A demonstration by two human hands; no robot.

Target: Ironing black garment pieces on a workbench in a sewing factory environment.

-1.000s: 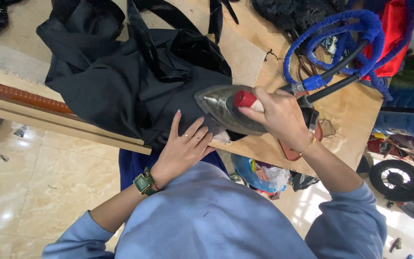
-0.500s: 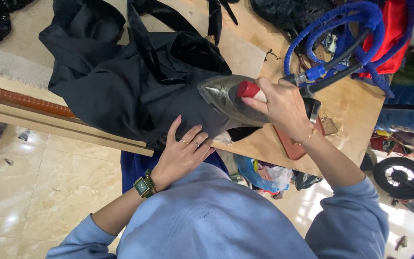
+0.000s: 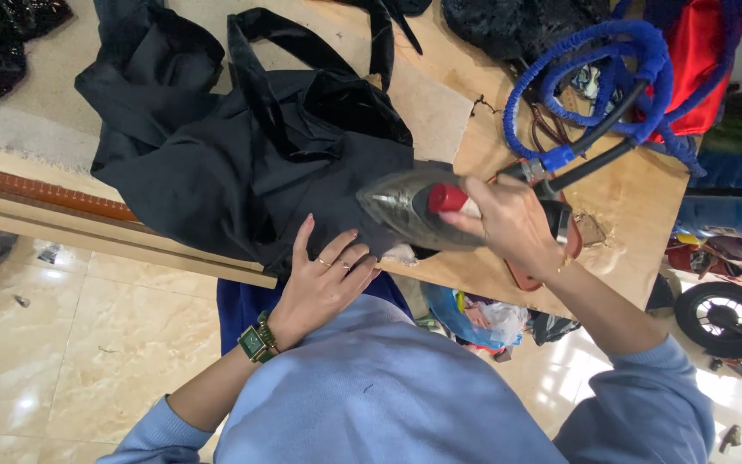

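Observation:
A black garment (image 3: pixel 242 163) lies crumpled on the wooden table (image 3: pixel 637 215). My right hand (image 3: pixel 508 223) grips the red handle of a metal steam iron (image 3: pixel 405 204), whose pointed sole rests on the garment's near edge. My left hand (image 3: pixel 324 279) lies flat on the cloth just left of the iron, fingers spread, with rings and a green wristwatch. A blue hose and black cable (image 3: pixel 594 94) run from the iron's back to the upper right.
A red-brown iron rest (image 3: pixel 526 277) lies under my right wrist. Dark sequinned cloth (image 3: pixel 2 43) sits at the far left, red fabric (image 3: pixel 702 60) at the top right. Below the table are a tiled floor (image 3: pixel 70 344), a plastic bag (image 3: pixel 483 318) and a black wheel (image 3: pixel 723 318).
The iron and my right hand have slid a little further left onto the garment. My left hand stays pressed on the cloth.

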